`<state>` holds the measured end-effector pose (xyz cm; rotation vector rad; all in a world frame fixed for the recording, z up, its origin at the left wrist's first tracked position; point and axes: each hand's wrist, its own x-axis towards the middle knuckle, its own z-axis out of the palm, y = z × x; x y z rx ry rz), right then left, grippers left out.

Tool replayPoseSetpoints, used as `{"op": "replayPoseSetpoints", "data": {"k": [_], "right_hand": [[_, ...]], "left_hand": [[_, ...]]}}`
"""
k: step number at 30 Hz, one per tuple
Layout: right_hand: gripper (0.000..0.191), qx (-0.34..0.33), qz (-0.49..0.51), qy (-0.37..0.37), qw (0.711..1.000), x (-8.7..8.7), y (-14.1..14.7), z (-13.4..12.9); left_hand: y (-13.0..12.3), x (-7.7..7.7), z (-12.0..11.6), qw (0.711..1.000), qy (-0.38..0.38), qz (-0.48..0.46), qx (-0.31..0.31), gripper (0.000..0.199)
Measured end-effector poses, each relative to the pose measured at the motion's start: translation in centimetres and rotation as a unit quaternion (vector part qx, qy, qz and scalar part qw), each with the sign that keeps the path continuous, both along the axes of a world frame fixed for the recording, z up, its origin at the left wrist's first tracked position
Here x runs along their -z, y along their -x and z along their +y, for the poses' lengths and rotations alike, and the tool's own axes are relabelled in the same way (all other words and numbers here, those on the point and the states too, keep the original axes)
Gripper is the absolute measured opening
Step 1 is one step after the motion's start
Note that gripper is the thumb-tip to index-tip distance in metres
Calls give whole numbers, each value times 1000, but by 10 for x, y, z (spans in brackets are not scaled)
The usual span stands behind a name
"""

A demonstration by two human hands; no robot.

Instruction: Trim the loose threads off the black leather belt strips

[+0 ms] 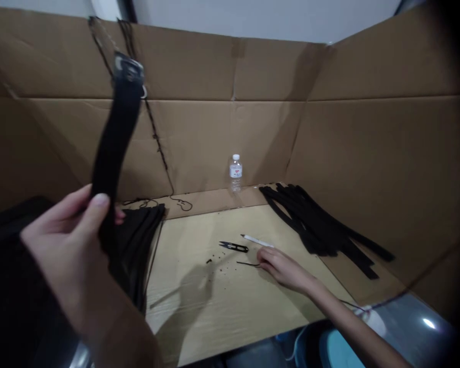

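My left hand (71,232) is raised at the left, with thumb and fingers pinched on a black strap (117,130). The strap stands up from the grip, and a metal buckle (129,70) shows at its top end. My right hand (279,266) rests low over the pale board (199,225), fingers closed on a thin black cord (248,263) whose end pokes out to the left. Just beyond that hand lie a white pen (257,240) and black thread snips (233,247). Small dark scraps (209,261) are scattered near the snips.
Cardboard walls (199,138) enclose the board at the back and sides. Black straps (310,220) lie piled at the right, more black strips (140,240) at the left. A water bottle (235,175) stands at the back. Dark cords (155,135) hang down the back wall.
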<state>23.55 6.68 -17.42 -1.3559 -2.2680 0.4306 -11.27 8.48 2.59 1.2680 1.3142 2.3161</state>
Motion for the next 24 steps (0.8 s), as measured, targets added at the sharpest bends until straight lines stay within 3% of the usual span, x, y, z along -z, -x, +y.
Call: {"op": "replayPoseSetpoints", "data": {"k": [5, 10, 16, 20, 24], "right_hand": [[19, 39, 134, 5, 990, -28, 9, 20], [20, 15, 174, -82, 981, -92, 47, 37], [8, -77, 232, -245, 938, -162, 100, 27], [8, -103, 251, -293, 917, -181, 115, 22], [8, -90, 288, -282, 911, -181, 116, 25]], "left_hand": [[5, 3, 11, 992, -48, 4, 116, 34], [-4, 6, 19, 986, -18, 47, 157, 25], [-25, 7, 16, 976, 49, 68, 199, 27], [-32, 11, 15, 970, 64, 98, 212, 27], [-36, 12, 11, 967, 65, 134, 205, 23]]}}
